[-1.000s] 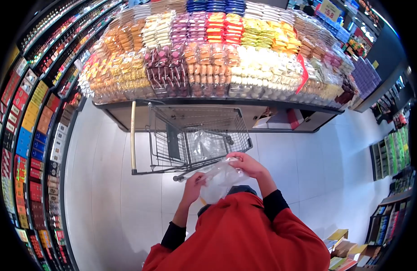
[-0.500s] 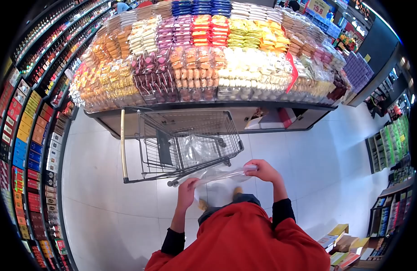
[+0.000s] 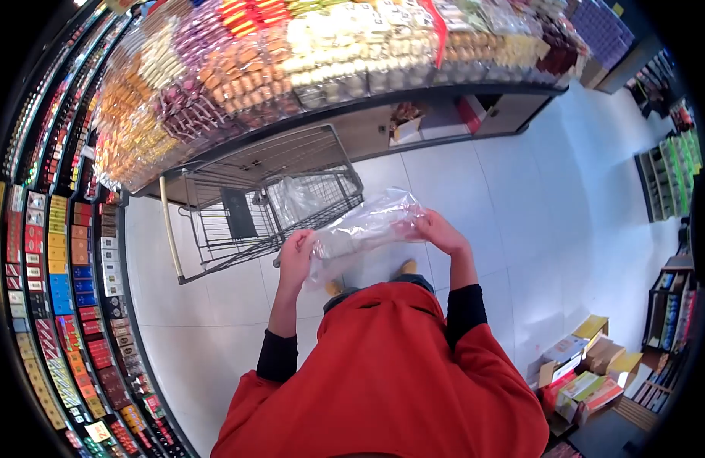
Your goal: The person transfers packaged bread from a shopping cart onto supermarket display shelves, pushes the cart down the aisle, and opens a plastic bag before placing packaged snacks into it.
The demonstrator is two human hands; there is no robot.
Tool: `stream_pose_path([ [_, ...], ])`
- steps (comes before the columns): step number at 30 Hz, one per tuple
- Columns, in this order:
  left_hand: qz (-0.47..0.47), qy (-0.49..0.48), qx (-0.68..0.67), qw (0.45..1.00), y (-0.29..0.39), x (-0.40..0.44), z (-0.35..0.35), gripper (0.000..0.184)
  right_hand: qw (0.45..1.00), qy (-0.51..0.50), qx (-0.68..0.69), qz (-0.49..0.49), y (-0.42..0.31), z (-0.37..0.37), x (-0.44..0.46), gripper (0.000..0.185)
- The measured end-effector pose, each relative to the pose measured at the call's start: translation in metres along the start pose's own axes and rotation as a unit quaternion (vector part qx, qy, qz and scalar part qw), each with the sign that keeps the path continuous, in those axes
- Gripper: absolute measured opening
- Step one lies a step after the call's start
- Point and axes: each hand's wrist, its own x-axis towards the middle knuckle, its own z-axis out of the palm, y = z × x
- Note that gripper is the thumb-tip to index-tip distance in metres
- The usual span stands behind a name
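Note:
A clear plastic bag (image 3: 367, 225) is stretched between my two hands, in front of my body and above the floor. My left hand (image 3: 297, 250) grips its left end with closed fingers. At the other end, my right hand (image 3: 436, 230) pinches the bag's edge; part of the fingers shows through the film. Just beyond my left hand stands a wire shopping cart (image 3: 238, 221) with a pale handle on its left. More crumpled clear plastic (image 3: 297, 197) lies inside the cart; its contents, if any, I cannot make out.
A long display counter (image 3: 352, 65) heaped with packaged snacks curves across the front. Tall shelves (image 3: 62, 290) of boxed goods line the left side. Opened cardboard boxes (image 3: 589, 374) lie at the lower right, and a rack with green goods (image 3: 673, 179) stands at the right.
The bag has gone from a narrow stretched strip to a wider, raised sheet between my hands. My view has turned, and the counter and cart now sit higher and farther left.

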Motion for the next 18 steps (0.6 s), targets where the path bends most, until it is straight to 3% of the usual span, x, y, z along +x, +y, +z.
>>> stream_pose_path([
  [3, -0.011, -0.007, 0.023, 1.0, 0.011, 0.017, 0.05, 0.014, 0.996, -0.02, -0.082, -0.042, 0.013, -0.059, -0.029, 0.033],
  [6, -0.022, -0.056, 0.05, 0.997, 0.013, 0.042, 0.086, 0.017, 0.997, 0.021, -0.076, 0.007, 0.015, -0.112, -0.057, 0.026],
  [8, 0.003, -0.139, 0.082, 0.987, 0.019, 0.058, 0.112, 0.02, 0.996, 0.053, -0.068, -0.002, 0.006, -0.134, -0.074, 0.022],
  [9, -0.046, -0.194, 0.034, 0.979, 0.034, 0.063, 0.126, 0.031, 0.995, 0.075, -0.067, -0.011, 0.002, -0.145, -0.082, 0.018],
  [10, -0.046, -0.205, 0.039, 0.977, 0.048, 0.07, 0.141, 0.031, 0.994, 0.085, -0.06, -0.014, 0.001, -0.16, -0.088, 0.018],
  [13, -0.038, -0.35, 0.002, 0.936, 0.099, 0.081, 0.184, 0.054, 0.99, 0.14, -0.021, -0.012, 0.006, -0.195, -0.099, 0.017],
  [15, -0.04, -0.359, 0.065, 0.93, 0.1, 0.11, 0.204, 0.055, 0.965, 0.246, 0.03, -0.08, 0.006, -0.213, -0.104, 0.019],
  [18, -0.054, -0.385, 0.152, 0.909, 0.094, 0.154, 0.231, 0.05, 0.941, 0.325, 0.061, -0.072, -0.002, -0.249, -0.11, 0.025],
])
